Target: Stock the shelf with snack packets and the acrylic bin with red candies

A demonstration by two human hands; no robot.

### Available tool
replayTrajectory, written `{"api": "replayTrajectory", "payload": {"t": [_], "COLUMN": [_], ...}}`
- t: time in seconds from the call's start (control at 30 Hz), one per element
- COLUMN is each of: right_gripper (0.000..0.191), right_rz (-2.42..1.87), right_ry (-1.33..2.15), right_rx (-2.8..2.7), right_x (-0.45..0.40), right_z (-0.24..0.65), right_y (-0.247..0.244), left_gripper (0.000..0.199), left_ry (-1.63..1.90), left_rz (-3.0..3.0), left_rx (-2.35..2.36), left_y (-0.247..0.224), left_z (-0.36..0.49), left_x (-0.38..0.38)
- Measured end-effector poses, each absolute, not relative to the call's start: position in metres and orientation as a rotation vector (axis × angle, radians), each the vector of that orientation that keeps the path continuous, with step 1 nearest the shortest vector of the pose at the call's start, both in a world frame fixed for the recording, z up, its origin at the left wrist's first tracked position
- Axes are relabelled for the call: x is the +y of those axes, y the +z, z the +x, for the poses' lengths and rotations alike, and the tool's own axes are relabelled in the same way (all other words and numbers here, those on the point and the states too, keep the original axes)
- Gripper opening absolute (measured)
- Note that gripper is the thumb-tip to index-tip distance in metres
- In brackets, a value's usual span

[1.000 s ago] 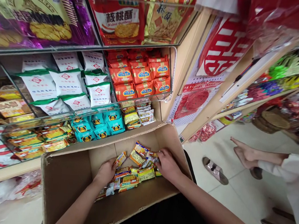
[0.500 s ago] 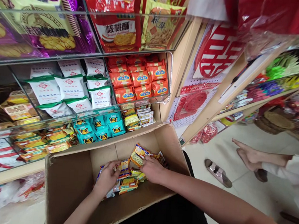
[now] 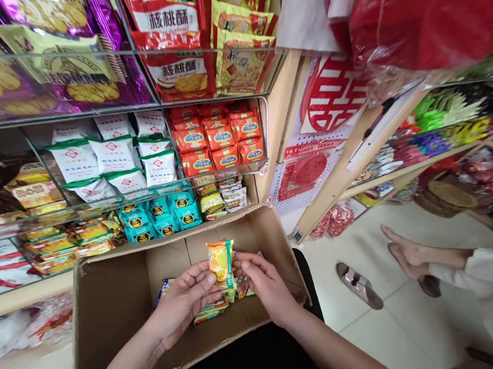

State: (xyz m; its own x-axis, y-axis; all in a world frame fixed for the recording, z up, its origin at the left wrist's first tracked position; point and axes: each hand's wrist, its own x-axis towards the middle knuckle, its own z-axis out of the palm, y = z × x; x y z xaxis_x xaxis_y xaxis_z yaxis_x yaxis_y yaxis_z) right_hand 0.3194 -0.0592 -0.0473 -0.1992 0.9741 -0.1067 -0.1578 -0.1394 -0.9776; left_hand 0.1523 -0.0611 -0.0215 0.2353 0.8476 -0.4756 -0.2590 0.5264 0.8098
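My left hand [image 3: 188,302] pinches a small yellow and green snack packet [image 3: 221,263] between thumb and fingers, raised above the inside of a cardboard box [image 3: 109,304]. Close against the packet's right edge, my right hand [image 3: 270,289] has its thumb and fingers curled together at that edge. Part of its grip is hidden behind the packet. Below both hands, more small packets [image 3: 211,311] in yellow, green and blue lie loose on the box floor, partly covered by my fingers.
Behind the box, shelf bins hold teal packets [image 3: 166,224], red packets [image 3: 220,140], white packets [image 3: 116,154] and larger biscuit bags [image 3: 178,71]. A clear shelf lip [image 3: 100,196] runs above the box's far edge. On the right are a sandal [image 3: 358,285] and another person's bare foot [image 3: 412,251].
Both hands have come up from the loose packets and drawn together. The left now holds up the yellow and green packet, with the right at its edge. The view has shifted slightly.
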Motion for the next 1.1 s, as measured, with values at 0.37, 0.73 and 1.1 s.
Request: {"api": "replayTrajectory", "payload": {"t": [0.37, 0.73, 1.1], "right_gripper": [0.046, 0.021, 0.017], "right_rz": [-0.967, -1.16, -1.672], "right_ry": [1.451, 0.912, 1.168], "right_rx": [-1.218, -1.774, -1.738], "right_x": [-0.05, 0.058, 0.178], "right_z": [0.324, 0.358, 0.311], "right_y": [-0.035, 0.016, -0.026], "left_gripper": [0.034, 0.035, 0.045], "left_ry": [0.837, 0.741, -0.029], "left_rz": [1.18, 2.214, 1.89], "left_rx": [1.226, 1.783, 2.185], "left_y": [-0.011, 0.025, 0.02], "left_z": [0.16, 0.047, -0.014], "left_x": [-0.055, -0.016, 0.024]}}
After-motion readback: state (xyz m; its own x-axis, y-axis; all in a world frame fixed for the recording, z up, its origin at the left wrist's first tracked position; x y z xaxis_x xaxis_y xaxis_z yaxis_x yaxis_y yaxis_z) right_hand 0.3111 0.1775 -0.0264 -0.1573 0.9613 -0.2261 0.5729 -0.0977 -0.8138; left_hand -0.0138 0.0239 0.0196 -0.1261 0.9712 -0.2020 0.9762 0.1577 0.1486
